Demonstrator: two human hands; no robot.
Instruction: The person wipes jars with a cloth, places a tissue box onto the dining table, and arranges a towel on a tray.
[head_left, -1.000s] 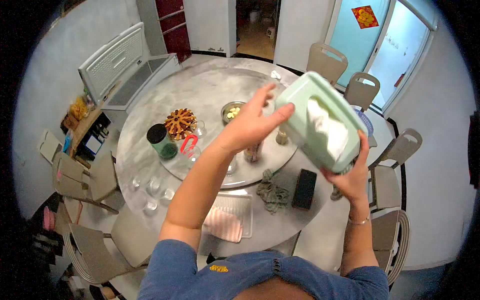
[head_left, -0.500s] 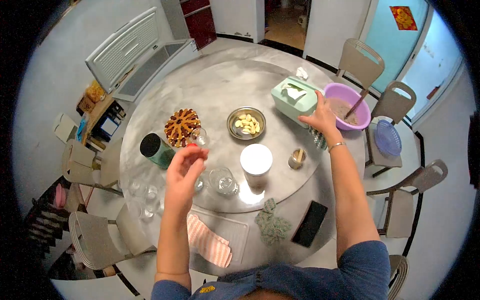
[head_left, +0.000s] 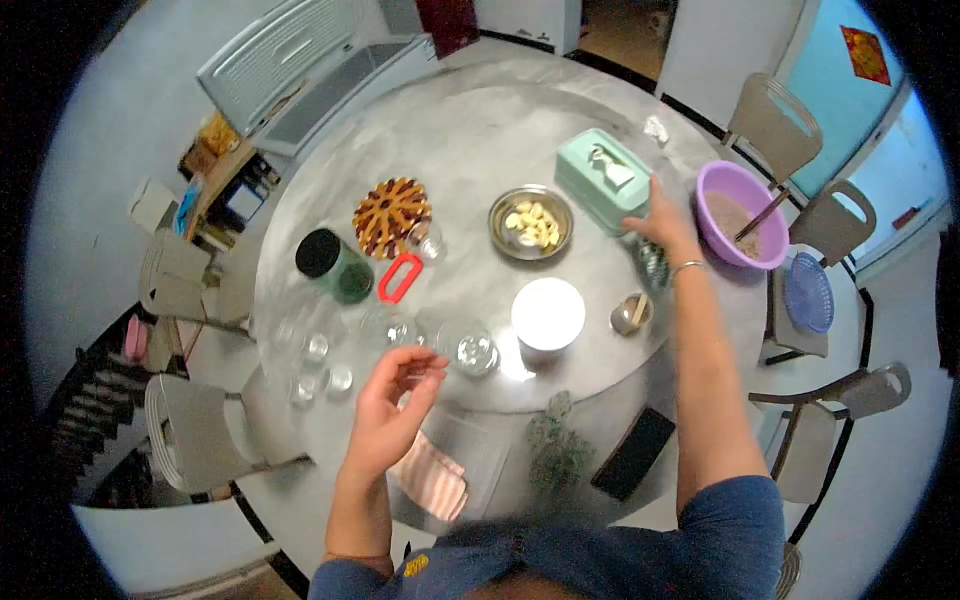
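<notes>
My right hand [head_left: 662,222] grips the near right end of a mint-green tissue box [head_left: 588,182], thumb at the near end and fingers along its right side. A white tissue [head_left: 612,170] pokes out of the top. A dark patterned item [head_left: 652,262] lies partly under my right wrist. My left hand [head_left: 395,410] hovers above the near side of the table, fingers loosely curled and apart from the thumb, with nothing seen in it. Close to it are a clear glass [head_left: 472,350] and a striped pink cloth [head_left: 432,478] on a clear tray [head_left: 485,450].
On the round table [head_left: 470,130] stand a metal bowl of peeled garlic cloves [head_left: 532,225], a white-lidded container [head_left: 548,315], a dark-lidded jar [head_left: 335,265], a red loop-shaped item [head_left: 400,278], a patterned trivet [head_left: 390,215], a purple basin [head_left: 712,225] and a phone [head_left: 634,454].
The tissue box and my right hand have shifted left, away from the purple basin. My left hand has drawn back toward me, uncovering the red item. The whole view has shifted.
</notes>
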